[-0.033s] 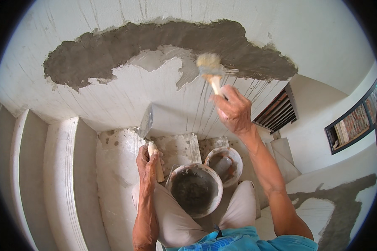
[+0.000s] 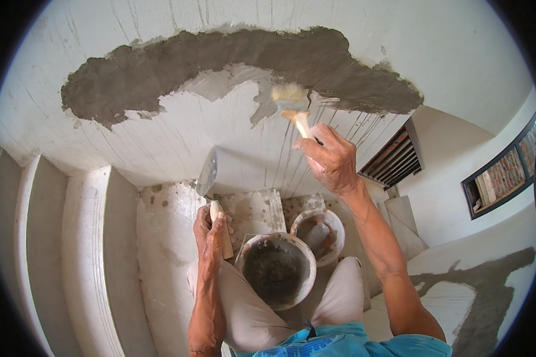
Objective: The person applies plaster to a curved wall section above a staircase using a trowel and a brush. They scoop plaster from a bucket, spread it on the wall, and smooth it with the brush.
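Note:
My right hand (image 2: 332, 156) is closed round the pale handle of a paintbrush (image 2: 293, 102). The brush's light bristles, blurred by motion, are at the wall by the lower edge of a wet dark-grey cement patch (image 2: 220, 56). My left hand (image 2: 210, 229) grips the wooden handle of a trowel (image 2: 208, 171) low beside my left knee; its shiny metal blade points up toward the wall. Between my knees stands a bucket (image 2: 311, 279) with grey cement mix inside. A second, smaller bucket (image 2: 342, 229) behind it holds murky liquid and an object I cannot make out.
Pale concrete steps (image 2: 83, 238) run along the left. A slatted vent opening (image 2: 395, 156) sits in the wall at right, with a dark-framed window (image 2: 503, 169) beyond it. Another grey-patched wall (image 2: 488, 279) is at lower right. Drip streaks run down below the cement patch.
The brush has shifted slightly left and down along the wall, and its head now looks wider. My right hand moved a little with it; my left hand and the trowel stay put.

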